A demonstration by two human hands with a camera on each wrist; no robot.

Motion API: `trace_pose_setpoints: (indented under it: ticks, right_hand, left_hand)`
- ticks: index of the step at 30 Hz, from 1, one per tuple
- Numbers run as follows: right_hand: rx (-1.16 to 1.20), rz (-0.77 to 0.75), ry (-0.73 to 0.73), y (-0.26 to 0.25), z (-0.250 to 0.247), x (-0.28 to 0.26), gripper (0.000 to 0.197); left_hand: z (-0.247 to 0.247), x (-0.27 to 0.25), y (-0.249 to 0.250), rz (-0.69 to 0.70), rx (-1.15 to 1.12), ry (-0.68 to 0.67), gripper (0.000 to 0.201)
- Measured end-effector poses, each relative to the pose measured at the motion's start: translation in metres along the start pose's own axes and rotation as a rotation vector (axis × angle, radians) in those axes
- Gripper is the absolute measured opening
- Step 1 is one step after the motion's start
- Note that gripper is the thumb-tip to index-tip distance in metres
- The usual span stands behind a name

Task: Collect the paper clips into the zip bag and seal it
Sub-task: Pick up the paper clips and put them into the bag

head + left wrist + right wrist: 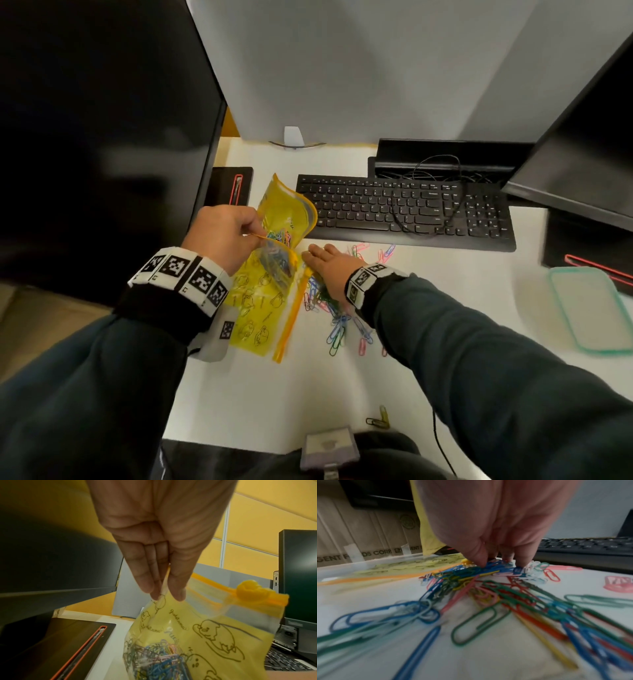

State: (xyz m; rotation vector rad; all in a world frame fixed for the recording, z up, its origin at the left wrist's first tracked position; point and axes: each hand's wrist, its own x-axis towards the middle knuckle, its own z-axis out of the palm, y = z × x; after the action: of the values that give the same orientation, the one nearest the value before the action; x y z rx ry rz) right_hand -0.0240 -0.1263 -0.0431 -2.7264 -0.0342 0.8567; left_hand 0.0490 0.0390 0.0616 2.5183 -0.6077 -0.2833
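A yellow printed zip bag (270,291) lies at the desk's left with its mouth raised and gaping toward the keyboard. My left hand (255,236) pinches the bag's upper lip (163,595) between thumb and fingers. Several coloured paper clips (157,660) lie inside the bag, and its orange slider (248,589) sits at one end of the zip. A loose heap of paper clips (337,322) is spread on the desk right of the bag. My right hand (310,255) lies palm down over the heap, fingers straight, fingertips (522,562) touching the clips (488,588) by the bag's mouth.
A black keyboard (404,212) with a cable draped on it lies just beyond the clips. Dark monitors stand at left (102,137) and right (582,154). A green-rimmed clear lid (589,308) lies at the right. Two stray clips (378,418) lie near the front edge.
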Motion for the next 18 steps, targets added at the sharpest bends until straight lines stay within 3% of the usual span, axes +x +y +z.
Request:
trace_pose_setpoints:
  ticks: [4, 9, 12, 18]
  right_hand:
    - [0.029, 0.035, 0.024, 0.012, 0.013, -0.009, 0.096]
    - [0.207, 0.117, 0.184, 0.032, 0.015, -0.037, 0.059]
    - [0.194, 0.229, 0.147, 0.054, 0.007, -0.037, 0.07]
    - [0.245, 0.202, 0.15, 0.051, 0.03, -0.06, 0.056]
  left_hand:
    - [0.0, 0.001, -0.002, -0.007, -0.018, -0.006, 0.006]
    - [0.005, 0.0, -0.004, -0.016, -0.052, -0.028, 0.01]
    - [0.009, 0.0, -0.003, -0.013, -0.058, -0.043, 0.01]
    - [0.017, 0.001, 0.003, 0.009, -0.066, -0.067, 0.008]
